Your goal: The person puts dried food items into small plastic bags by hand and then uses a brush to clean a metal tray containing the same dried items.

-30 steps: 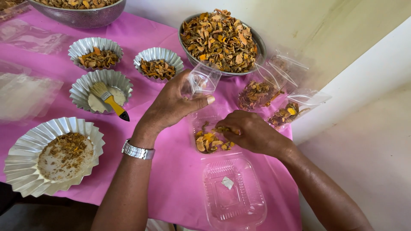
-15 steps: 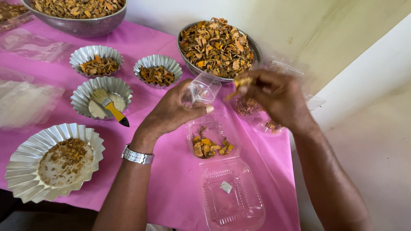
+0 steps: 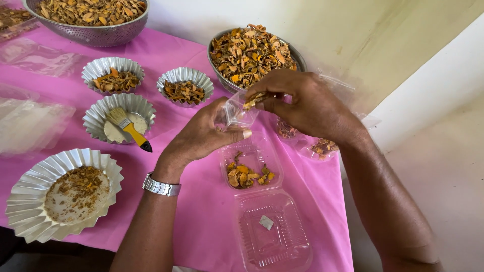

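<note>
1. Right hand (image 3: 307, 103) pinches a few dried orange-brown chips (image 3: 250, 102) between fingertips, held over the mouth of a small clear bag (image 3: 236, 115); fingers closed narrow on the chips.
2. Left hand (image 3: 201, 136) holds the bag open, thumb and fingers curled around its side; a metal watch (image 3: 161, 187) sits on the wrist.
3. Just below the hands an open clear clamshell box (image 3: 252, 168) holds some chips; its lid (image 3: 272, 231) lies flat toward the person.
4. Behind the hands stands a metal bowl (image 3: 297, 56) heaped with chips; filled bags (image 3: 317, 146) lie right of the box.
5. Left, on the pink cloth (image 3: 201, 221): fluted tins, one with a yellow-handled brush (image 3: 130, 130).
6. Risk: the bag mouth looks narrow and limp; chips could miss it or the bag could fold, spilling onto the cloth or into the box.
</note>
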